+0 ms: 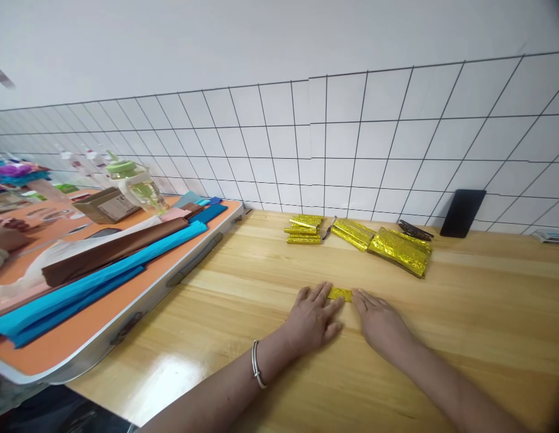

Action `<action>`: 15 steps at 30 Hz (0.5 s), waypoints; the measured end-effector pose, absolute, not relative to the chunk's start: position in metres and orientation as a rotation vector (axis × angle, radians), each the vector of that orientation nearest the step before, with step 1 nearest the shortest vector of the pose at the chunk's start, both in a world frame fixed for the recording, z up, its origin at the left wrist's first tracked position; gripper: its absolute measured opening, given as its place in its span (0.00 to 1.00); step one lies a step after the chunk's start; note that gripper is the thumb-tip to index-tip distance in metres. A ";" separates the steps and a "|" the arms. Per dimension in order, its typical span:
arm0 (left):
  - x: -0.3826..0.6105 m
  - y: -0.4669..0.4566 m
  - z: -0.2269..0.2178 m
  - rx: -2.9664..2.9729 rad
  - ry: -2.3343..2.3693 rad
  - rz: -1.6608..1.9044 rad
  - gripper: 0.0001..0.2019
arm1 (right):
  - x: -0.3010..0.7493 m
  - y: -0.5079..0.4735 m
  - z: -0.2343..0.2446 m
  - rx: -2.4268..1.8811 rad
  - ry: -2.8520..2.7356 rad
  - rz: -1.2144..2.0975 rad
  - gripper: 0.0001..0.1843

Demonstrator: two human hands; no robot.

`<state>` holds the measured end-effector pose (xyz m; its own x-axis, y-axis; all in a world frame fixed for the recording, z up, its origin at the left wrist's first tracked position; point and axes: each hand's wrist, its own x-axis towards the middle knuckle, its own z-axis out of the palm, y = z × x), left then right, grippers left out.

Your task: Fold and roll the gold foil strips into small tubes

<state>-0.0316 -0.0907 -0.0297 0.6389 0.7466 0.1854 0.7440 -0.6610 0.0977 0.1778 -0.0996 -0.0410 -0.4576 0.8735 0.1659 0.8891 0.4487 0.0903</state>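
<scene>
A narrow strip of shiny gold foil paper (340,294) lies flat on the wooden table (243,282) between my hands. My left hand (311,319), with a silver bangle on its wrist, presses down at the strip's left end, its fingers spread. At the right end my right hand (381,325) lies with its fingers stretched out, touching the strip. Both palms cover parts of the table, and the ends of the strip are partly hidden under the fingers. Beyond them sit a pile of folded gold strips (304,231) and larger gold foil sheets (401,251).
A dark phone (462,213) leans against the tiled wall. Near the sheets are a black stapler-like object (414,230) and a pen (328,228). On the left, an orange-topped table (87,328) bears blue crepe paper (139,257), a cardboard box (106,205), a bottle (135,183) and another person's hand (8,231).
</scene>
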 end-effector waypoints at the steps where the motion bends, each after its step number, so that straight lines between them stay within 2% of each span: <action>1: -0.032 -0.091 -0.030 2.830 1.288 0.335 0.26 | 0.179 -0.099 -0.041 -1.588 -2.576 -0.234 0.29; 7: -0.037 -0.090 -0.029 2.822 1.299 0.363 0.27 | 0.186 -0.094 -0.036 -1.596 -2.470 -0.102 0.24; 15: -0.041 -0.089 -0.030 2.844 1.261 0.371 0.28 | 0.205 -0.075 -0.041 -1.552 -2.018 0.446 0.13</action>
<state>-0.0405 -0.0888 -0.0296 0.6478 0.7318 0.2119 0.7298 -0.6759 0.1030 0.2050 -0.0748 -0.0405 -0.1822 0.9581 0.2212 0.7759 0.2783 -0.5662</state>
